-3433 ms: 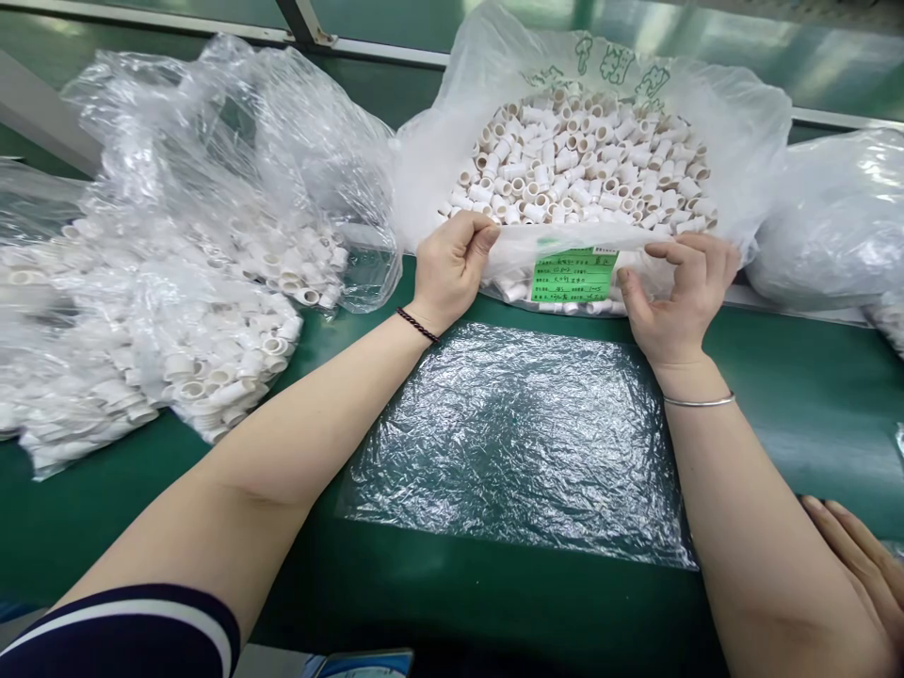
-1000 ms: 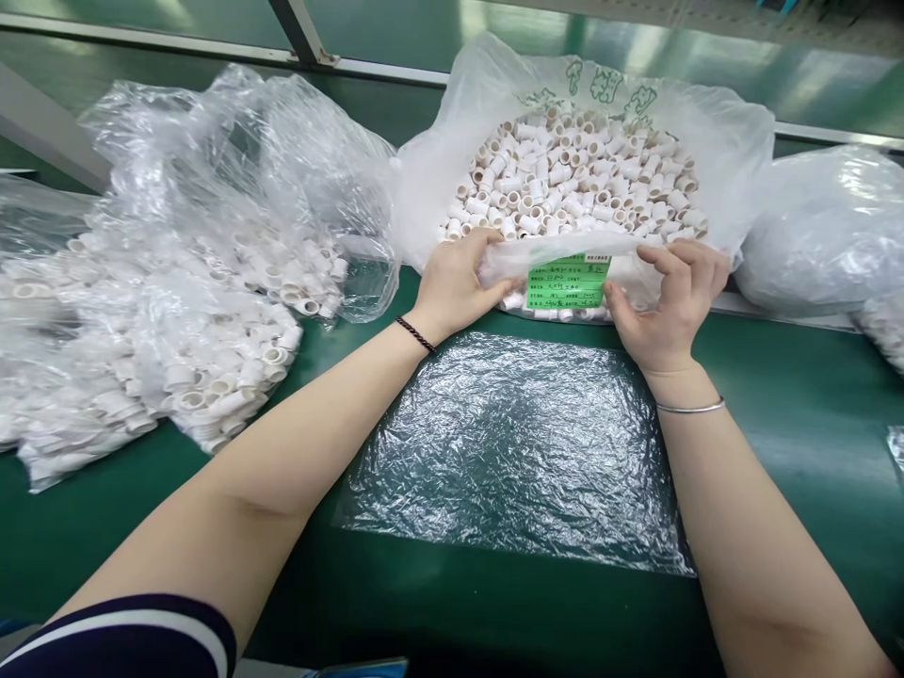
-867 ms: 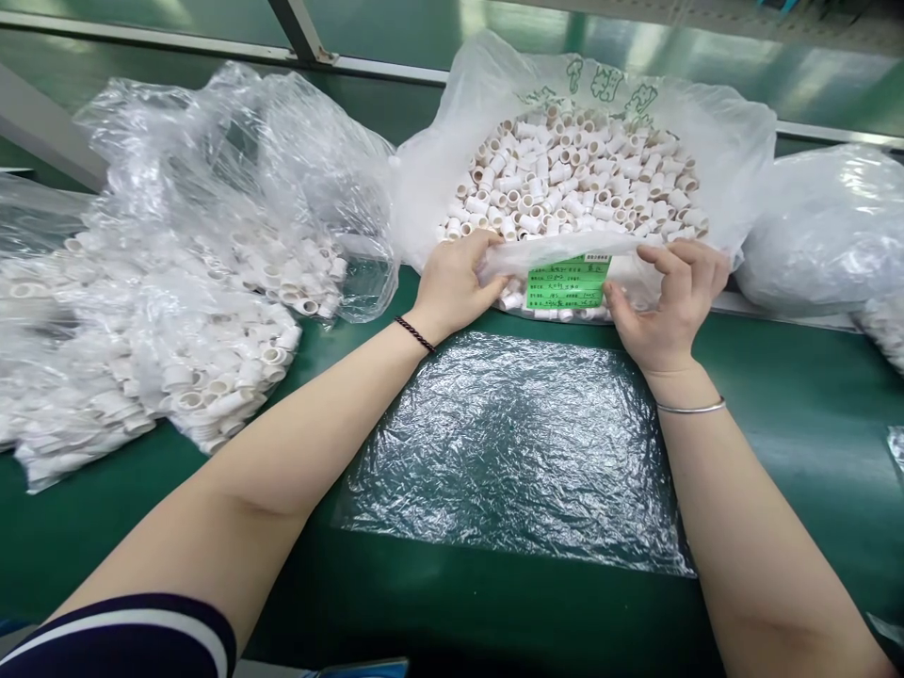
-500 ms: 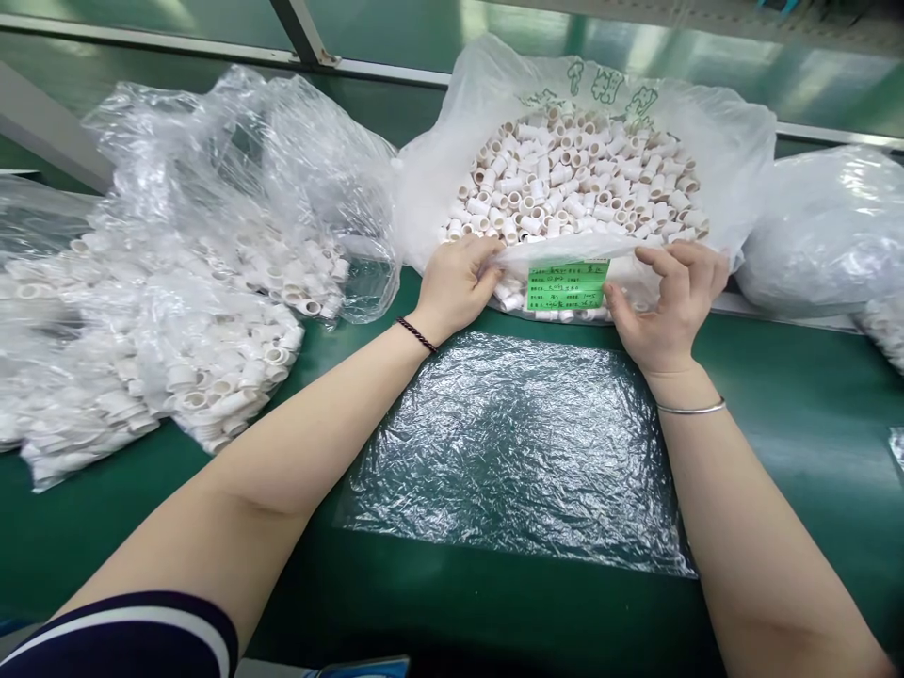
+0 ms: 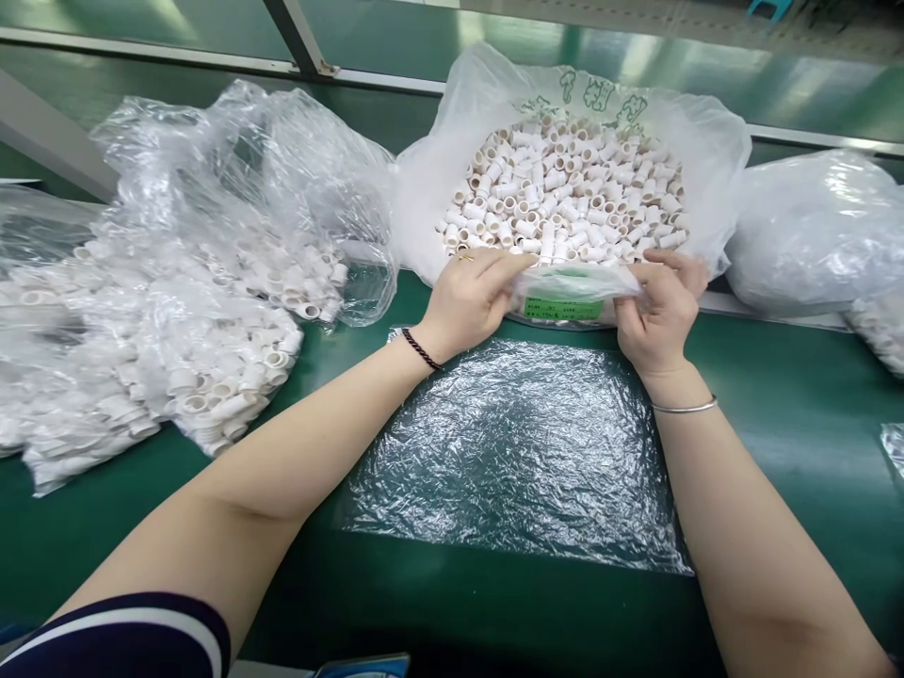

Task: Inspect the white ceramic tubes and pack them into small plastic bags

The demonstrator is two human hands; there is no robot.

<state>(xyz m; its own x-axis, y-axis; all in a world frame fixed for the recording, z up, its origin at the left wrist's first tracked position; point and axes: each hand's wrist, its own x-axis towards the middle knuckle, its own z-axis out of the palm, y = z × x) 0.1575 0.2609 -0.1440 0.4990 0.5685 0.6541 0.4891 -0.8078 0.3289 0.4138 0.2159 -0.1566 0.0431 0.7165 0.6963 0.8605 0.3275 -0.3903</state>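
A big translucent plastic bag (image 5: 424, 202) lies wide at the back, its mouth facing me. Many short white pipe fittings (image 5: 565, 188) fill it. My left hand (image 5: 470, 301) is closed on the near rim of the bag, left of a green label (image 5: 563, 309) with handwriting. At the other side of that label, my right hand (image 5: 660, 306) pinches the same rim. The folded rim covers the label's upper part. Flat on the green table below my hands lies a crinkled clear plastic bag (image 5: 515, 452).
Clear bags of white fittings (image 5: 212, 377) are heaped at the left. Another stuffed plastic bag (image 5: 812, 231) stands at the right, beside the large one. A metal rail (image 5: 381, 80) runs behind them on the green table (image 5: 791, 424).
My hands have drawn closer together and folded the bag's near rim down towards me. More of the green label is covered now. My right fingers have closed on the rim.
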